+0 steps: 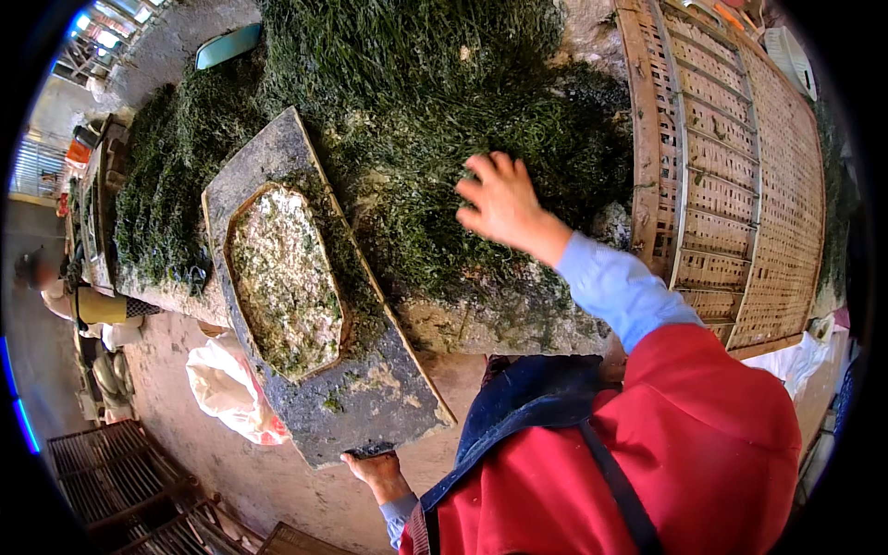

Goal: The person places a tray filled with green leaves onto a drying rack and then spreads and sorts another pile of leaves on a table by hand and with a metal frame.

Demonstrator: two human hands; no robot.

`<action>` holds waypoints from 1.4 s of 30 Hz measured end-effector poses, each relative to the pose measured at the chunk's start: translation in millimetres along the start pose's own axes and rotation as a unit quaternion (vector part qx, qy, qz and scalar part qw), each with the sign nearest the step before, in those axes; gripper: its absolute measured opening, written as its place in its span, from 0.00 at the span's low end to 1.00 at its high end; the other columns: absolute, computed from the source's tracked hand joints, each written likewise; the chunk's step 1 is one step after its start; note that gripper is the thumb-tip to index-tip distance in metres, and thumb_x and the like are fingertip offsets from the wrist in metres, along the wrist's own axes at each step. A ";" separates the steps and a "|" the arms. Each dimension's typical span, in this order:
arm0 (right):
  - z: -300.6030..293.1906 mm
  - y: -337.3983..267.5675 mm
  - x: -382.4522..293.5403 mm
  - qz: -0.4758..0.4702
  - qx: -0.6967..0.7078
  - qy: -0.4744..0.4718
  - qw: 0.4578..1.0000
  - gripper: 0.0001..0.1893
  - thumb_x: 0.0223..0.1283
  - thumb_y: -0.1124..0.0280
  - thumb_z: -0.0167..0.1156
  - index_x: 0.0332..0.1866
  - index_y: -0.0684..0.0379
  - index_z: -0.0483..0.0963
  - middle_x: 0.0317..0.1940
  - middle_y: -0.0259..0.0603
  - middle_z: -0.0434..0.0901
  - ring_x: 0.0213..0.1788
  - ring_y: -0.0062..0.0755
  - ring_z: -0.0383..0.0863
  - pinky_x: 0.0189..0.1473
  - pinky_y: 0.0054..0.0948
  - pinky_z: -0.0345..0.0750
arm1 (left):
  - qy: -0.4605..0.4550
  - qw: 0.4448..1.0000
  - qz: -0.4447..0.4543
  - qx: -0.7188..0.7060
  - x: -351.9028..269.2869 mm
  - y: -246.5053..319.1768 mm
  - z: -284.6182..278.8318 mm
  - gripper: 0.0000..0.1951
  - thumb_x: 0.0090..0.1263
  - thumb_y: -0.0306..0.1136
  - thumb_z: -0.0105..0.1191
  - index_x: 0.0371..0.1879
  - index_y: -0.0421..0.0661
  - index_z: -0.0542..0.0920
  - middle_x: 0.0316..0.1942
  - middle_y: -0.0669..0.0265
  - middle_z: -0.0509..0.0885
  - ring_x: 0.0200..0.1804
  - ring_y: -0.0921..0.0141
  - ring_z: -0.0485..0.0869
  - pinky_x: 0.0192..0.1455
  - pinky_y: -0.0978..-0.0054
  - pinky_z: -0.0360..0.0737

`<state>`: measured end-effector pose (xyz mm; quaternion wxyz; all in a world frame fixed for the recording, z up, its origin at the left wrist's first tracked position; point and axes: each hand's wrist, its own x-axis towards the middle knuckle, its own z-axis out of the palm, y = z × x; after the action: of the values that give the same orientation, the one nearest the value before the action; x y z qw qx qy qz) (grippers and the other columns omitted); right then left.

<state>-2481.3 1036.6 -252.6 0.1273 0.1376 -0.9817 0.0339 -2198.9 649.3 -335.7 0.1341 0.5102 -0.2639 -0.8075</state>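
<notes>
My left hand (pixel 378 473) grips the lower end of a dark flat board (pixel 368 409), with the fingers underneath. The board is tilted and leans across the front of the heap. A many-sided area (pixel 284 277) in its middle has a light edge; white and green crumbs show within, and I cannot tell whether it is an opening or a recess. My right hand (pixel 503 205) is spread, slightly blurred, over a heap of dark green stringy plant matter (pixel 416 90). Nothing shows in its fingers, and whether it touches the strands is unclear.
A woven slatted bamboo rack (pixel 721 173) stands on the right. A turquoise piece (pixel 229 47) lies at the heap's far edge. Below the ledge is a white sack (pixel 229 388). Slatted racks (pixel 125 479) stand lower left. Another person (pixel 97 305) is at the far left.
</notes>
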 end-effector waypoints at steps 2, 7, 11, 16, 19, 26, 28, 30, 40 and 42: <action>-18.7 -44.7 -15.1 -0.128 0.014 -0.052 0.990 0.16 0.51 0.52 0.53 0.36 0.54 0.72 0.48 0.44 0.62 0.58 0.46 0.58 0.46 0.53 0.67 | 0.027 1.000 0.013 -0.007 -2.6 -6.5 8.9 0.30 0.70 0.59 0.26 0.58 0.51 0.68 0.57 0.64 0.72 0.57 0.61 0.72 0.59 0.60 0.69; 66.4 -70.5 -8.9 -0.278 0.148 -0.002 0.949 0.22 0.56 0.52 0.54 0.54 0.49 0.69 0.59 0.43 0.63 0.70 0.51 0.45 0.59 0.77 0.43 | -0.084 0.995 -0.021 0.052 7.2 -2.4 -14.8 0.31 0.67 0.63 0.30 0.56 0.53 0.70 0.54 0.68 0.75 0.55 0.63 0.73 0.57 0.58 0.71; 3.6 -3.6 37.0 -0.113 -0.234 -0.116 0.959 0.21 0.54 0.53 0.52 0.51 0.50 0.72 0.54 0.47 0.67 0.64 0.55 0.55 0.58 0.77 0.43 | -0.137 0.952 -0.162 0.219 -13.3 25.3 -48.9 0.25 0.66 0.61 0.39 0.32 0.49 0.75 0.21 0.63 0.78 0.23 0.63 0.80 0.21 0.63 0.77; -58.9 115.0 50.9 0.102 -0.085 -0.114 0.985 0.35 0.42 0.48 0.62 0.59 0.48 0.65 0.63 0.49 0.55 0.68 0.59 0.46 0.58 0.76 0.44 | -0.299 0.823 -0.039 0.482 -102.3 26.5 58.5 0.25 0.69 0.53 0.40 0.26 0.39 0.74 0.13 0.60 0.76 0.15 0.66 0.77 0.18 0.75 0.74; -65.8 160.0 43.2 0.274 0.082 -0.173 0.943 0.49 0.39 0.45 0.66 0.69 0.43 0.50 0.69 0.49 0.45 0.69 0.66 0.35 0.61 0.69 0.51 | -0.416 0.732 0.089 0.531 -109.9 -7.1 148.3 0.14 0.66 0.38 0.49 0.30 0.37 0.73 0.21 0.62 0.77 0.21 0.72 0.76 0.24 0.77 0.74; -46.0 64.0 -27.1 0.100 0.070 -0.130 0.984 0.27 0.35 0.62 0.71 0.48 0.53 0.74 0.51 0.39 0.63 0.53 0.53 0.62 0.48 0.46 0.76 | -0.527 0.373 0.476 0.597 -110.3 -134.2 316.9 0.51 0.38 0.26 0.70 0.66 0.49 0.56 0.68 0.50 0.47 0.68 0.48 0.51 0.68 0.56 0.55; -33.5 55.7 -48.8 0.072 0.066 -0.049 0.994 0.24 0.32 0.67 0.72 0.42 0.53 0.76 0.50 0.39 0.63 0.52 0.49 0.63 0.41 0.39 0.80 | -0.523 0.357 0.463 0.620 -99.1 -163.8 338.4 0.51 0.35 0.24 0.70 0.65 0.52 0.58 0.68 0.51 0.46 0.67 0.47 0.51 0.66 0.55 0.58; -36.0 55.6 -61.4 0.072 0.091 0.024 0.993 0.23 0.30 0.69 0.72 0.40 0.52 0.76 0.48 0.39 0.66 0.49 0.44 0.66 0.42 0.37 0.80 | -0.518 0.377 0.448 0.624 -91.4 -186.3 350.0 0.43 0.36 0.23 0.67 0.60 0.50 0.66 0.65 0.50 0.54 0.64 0.48 0.57 0.64 0.57 0.63; -138.8 96.8 22.8 0.062 0.265 0.137 0.953 0.21 0.39 0.54 0.69 0.33 0.60 0.78 0.31 0.38 0.72 0.34 0.30 0.75 0.34 0.32 0.74 | -0.594 0.541 0.383 0.455 -125.2 -112.7 433.3 0.16 0.44 0.15 0.53 0.35 0.38 0.78 0.33 0.64 0.81 0.34 0.76 0.78 0.40 0.79 0.76; -116.7 107.0 22.9 0.109 0.195 0.123 0.967 0.29 0.41 0.41 0.64 0.32 0.62 0.79 0.29 0.40 0.74 0.35 0.37 0.76 0.35 0.35 0.73 | -0.585 0.514 0.393 0.489 -104.3 -109.4 442.2 0.16 0.45 0.15 0.52 0.37 0.36 0.78 0.34 0.63 0.82 0.34 0.74 0.79 0.38 0.79 0.77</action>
<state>-2504.3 1145.2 -137.4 0.2134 0.0464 -0.9420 0.2549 -2542.6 918.1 -168.4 -0.0171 -0.2482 -0.8095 -0.5318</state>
